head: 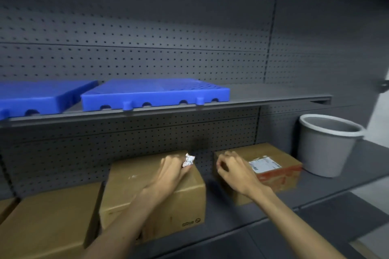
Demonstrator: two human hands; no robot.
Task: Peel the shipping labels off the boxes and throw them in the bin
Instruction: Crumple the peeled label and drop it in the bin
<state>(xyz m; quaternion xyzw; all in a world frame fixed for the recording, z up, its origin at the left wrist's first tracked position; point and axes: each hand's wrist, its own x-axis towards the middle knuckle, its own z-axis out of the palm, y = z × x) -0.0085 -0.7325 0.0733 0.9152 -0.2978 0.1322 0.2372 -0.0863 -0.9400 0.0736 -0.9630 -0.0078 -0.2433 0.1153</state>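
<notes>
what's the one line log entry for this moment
left hand: holds crumpled label | right hand: curled over right box, holds nothing seen | label on right box: still stuck | bin: far right

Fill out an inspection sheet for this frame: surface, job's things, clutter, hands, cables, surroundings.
Surface: dark grey lower shelf carrying the boxes and the bin.
Job's things: middle box with its top bare apart from a faint mark; right box with a white shipping label still stuck on top; crumpled label in the left hand; grey bin at the right end of the shelf, inside not visible.
Clutter: another cardboard box at the left; two blue plastic panels on the upper shelf.
Hands: left hand grips the crumpled label above the middle box; right hand has fingers curled at the right box's near-left top edge; grip unclear.
Cables: nothing seen.
Surroundings: dark pegboard back wall.
</notes>
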